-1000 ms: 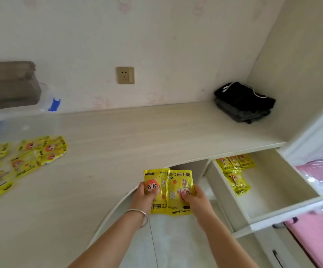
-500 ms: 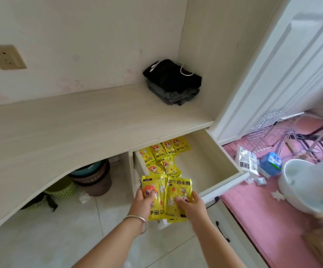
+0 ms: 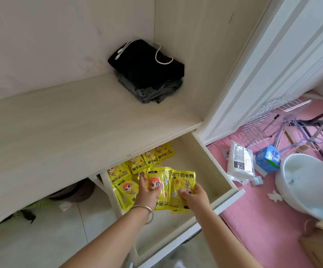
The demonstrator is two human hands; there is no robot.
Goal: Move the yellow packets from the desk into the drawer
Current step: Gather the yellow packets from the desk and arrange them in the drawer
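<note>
We hold 2 yellow packets (image 3: 173, 190) side by side over the open drawer (image 3: 210, 171). Our left hand (image 3: 147, 192) pinches the left packet (image 3: 158, 187), thumb on its front over a cartoon face with orange hair, fingers curled behind. Our right hand (image 3: 193, 195) grips the right packet (image 3: 182, 188), which is turned upside down, so its black Chinese characters and a line of Latin letters, seemingly "HAND WARMER", read inverted. A silver bangle (image 3: 144, 210) circles the left wrist.

More yellow packets (image 3: 137, 167) already lie in the drawer, toward 10 o'clock from our hands, fanned along the left and back. Each shows the same cartoon face and 3 bold black Chinese characters; the smaller print is too fine to read.

The drawer is pale cream inside with a white front rail, pulled out from under a light wood-grain desk (image 3: 60, 136). At 12 o'clock, in the desk's back corner, sits a folded stack of black and grey clothes (image 3: 149, 72) with a white cord (image 3: 161, 59) looped on top. The walls behind are pale.

At 3 o'clock the floor is covered by a pink mat (image 3: 253, 219). On it lie a white plastic-wrapped pack (image 3: 238, 163) with unreadable black print, a blue tissue pack (image 3: 268, 158), a white basin (image 3: 307, 186), a wire rack (image 3: 272, 118) and wire hangers. Beneath the desk at 8 o'clock we see light floor tiles (image 3: 69, 229).
</note>
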